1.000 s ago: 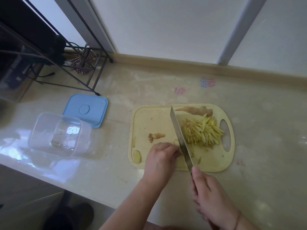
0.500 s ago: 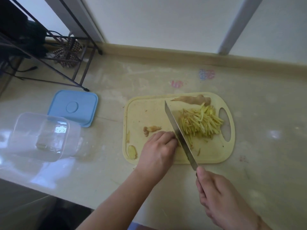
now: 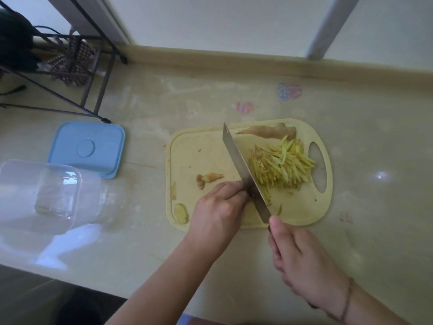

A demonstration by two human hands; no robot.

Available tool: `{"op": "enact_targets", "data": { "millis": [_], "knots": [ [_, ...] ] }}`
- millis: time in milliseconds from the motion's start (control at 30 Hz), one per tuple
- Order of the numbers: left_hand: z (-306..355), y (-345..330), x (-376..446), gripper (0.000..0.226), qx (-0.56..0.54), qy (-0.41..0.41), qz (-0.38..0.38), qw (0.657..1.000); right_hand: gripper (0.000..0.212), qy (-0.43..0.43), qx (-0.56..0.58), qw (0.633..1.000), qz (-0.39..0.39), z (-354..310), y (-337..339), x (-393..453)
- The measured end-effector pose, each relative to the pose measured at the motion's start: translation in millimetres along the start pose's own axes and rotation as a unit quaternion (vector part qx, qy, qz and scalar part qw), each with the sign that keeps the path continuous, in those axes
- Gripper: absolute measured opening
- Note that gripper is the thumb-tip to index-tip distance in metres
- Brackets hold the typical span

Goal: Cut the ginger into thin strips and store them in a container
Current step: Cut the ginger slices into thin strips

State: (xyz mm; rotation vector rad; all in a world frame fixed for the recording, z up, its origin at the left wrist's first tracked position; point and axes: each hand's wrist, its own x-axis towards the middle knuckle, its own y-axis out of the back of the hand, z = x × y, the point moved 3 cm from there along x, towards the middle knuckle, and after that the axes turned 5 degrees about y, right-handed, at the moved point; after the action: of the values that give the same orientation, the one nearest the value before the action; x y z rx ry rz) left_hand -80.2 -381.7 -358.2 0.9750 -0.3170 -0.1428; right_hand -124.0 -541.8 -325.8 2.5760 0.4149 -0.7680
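A yellow cutting board (image 3: 194, 151) lies on the counter. A pile of thin ginger strips (image 3: 281, 167) sits on its right half, with an uncut ginger piece (image 3: 269, 132) behind the pile. My right hand (image 3: 297, 259) grips the handle of a cleaver (image 3: 243, 171), its blade edge-down on the board beside the strips. My left hand (image 3: 218, 213), fingers curled, holds down ginger right against the blade; that ginger is hidden under the fingers. Small ginger scraps (image 3: 208, 178) lie left of the blade. A clear plastic container (image 3: 44, 193) stands at the left.
A blue lid (image 3: 87, 148) lies behind the clear container. A black wire rack (image 3: 77, 64) stands at the back left by the wall. A ginger slice (image 3: 181, 211) sits at the board's near left corner. The counter's front edge runs just below the container.
The view has shifted slightly. The cleaver and both hands stay at the same spot on the board, working beside the strip pile.
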Motion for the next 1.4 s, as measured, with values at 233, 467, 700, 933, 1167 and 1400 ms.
{"op": "enact_targets", "data": {
  "millis": [233,467,700,933,1167,1400],
  "knots": [
    [-1.7,-2.0,1.4,0.009,0.029,0.008,-0.031,0.999,0.075,-0.001,-0.037,0.999,-0.007,0.1,4.6,-17.6],
    [-3.9,-2.2,0.6,0.011,0.022,0.003,-0.028,0.999,0.073,-0.007,-0.035,0.999,0.005,1.0,-2.6,-14.0],
    [-1.1,2.0,1.0,0.011,0.029,0.01,-0.023,0.999,0.074,0.001,-0.011,1.0,0.011,-5.3,-1.2,0.5],
    [-1.8,0.9,4.1,0.013,0.044,0.029,-0.051,0.997,0.079,-0.016,-0.03,0.999,-0.006,-6.8,0.9,-18.0],
    [-0.8,4.8,6.4,0.022,0.007,0.035,-0.045,0.998,0.07,0.008,-0.014,1.0,0.018,0.9,-14.3,-1.0],
    [-0.3,7.5,8.8,0.029,0.011,0.053,-0.035,0.998,0.081,-0.024,-0.008,1.0,-0.003,-1.3,-1.9,-23.6]
  ]
}}
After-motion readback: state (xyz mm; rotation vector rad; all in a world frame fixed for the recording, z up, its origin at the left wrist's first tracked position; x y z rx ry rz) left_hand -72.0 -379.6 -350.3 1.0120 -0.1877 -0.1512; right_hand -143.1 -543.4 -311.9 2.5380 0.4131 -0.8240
